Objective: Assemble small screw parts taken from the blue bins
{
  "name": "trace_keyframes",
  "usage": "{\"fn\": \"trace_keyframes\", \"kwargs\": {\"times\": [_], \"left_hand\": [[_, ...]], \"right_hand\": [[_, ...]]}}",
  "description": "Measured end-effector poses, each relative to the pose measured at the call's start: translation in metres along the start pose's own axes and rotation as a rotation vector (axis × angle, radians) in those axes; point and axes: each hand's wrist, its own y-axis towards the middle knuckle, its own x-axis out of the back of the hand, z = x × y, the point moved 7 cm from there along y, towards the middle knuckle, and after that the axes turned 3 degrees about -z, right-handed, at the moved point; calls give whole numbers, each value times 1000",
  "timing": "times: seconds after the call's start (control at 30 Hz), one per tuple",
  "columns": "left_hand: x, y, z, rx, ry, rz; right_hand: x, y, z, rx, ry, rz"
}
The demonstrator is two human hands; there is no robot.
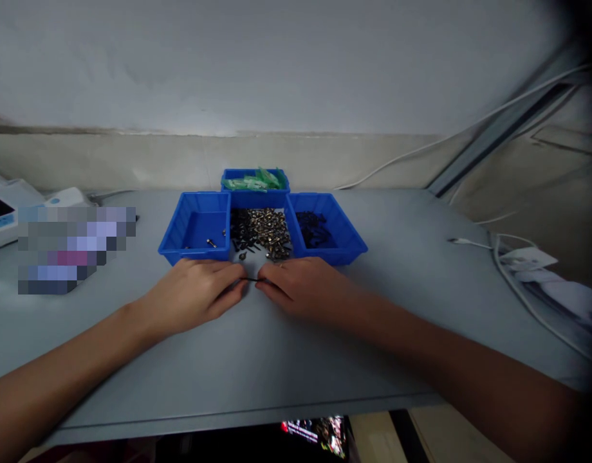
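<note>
My left hand (206, 287) and my right hand (296, 283) meet low over the table, each in a closed pinch. Between their fingertips runs a thin black piece (252, 279), possibly a screw; its ends are hidden in my fingers. Just beyond lies a heap of mixed screws (264, 228), black on the left side and brass-coloured on the right. The left blue bin (170, 241) holds a few brass-coloured screws (211, 243). Inside the right blue bin (349, 228) is a bunch of black screws (313, 228).
Behind the heap, a third blue bin (255, 198) contains green plastic bags (257, 180). White devices (16, 199) and a blurred-out item (76, 251) stand at the left. A white cable (518, 296) crosses the right side. A lit screen (320, 434) shows below the table's front edge.
</note>
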Motion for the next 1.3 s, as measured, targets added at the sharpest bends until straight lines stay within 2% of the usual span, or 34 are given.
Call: {"fn": "trace_keyframes", "kwargs": {"times": [0.13,0.27,0.6,0.73,0.93,1.3], "left_hand": [[11,-2,-7,-98,-44,-152],[13,-4,-11,-142,-35,-186],[8,-5,-16,-229,-53,-111],[9,-3,-12,-164,-37,-114],[5,1,-5,-69,26,-57],[0,1,0,-38,39,-6]], "right_hand": [[-6,-1,3,33,-32,-8],[-8,-1,4,52,-19,-22],[-5,-1,5,66,-24,-42],[-3,-1,3,37,-12,-39],[1,-1,-1,-6,-2,-58],[0,-1,-2,-17,4,-48]]}}
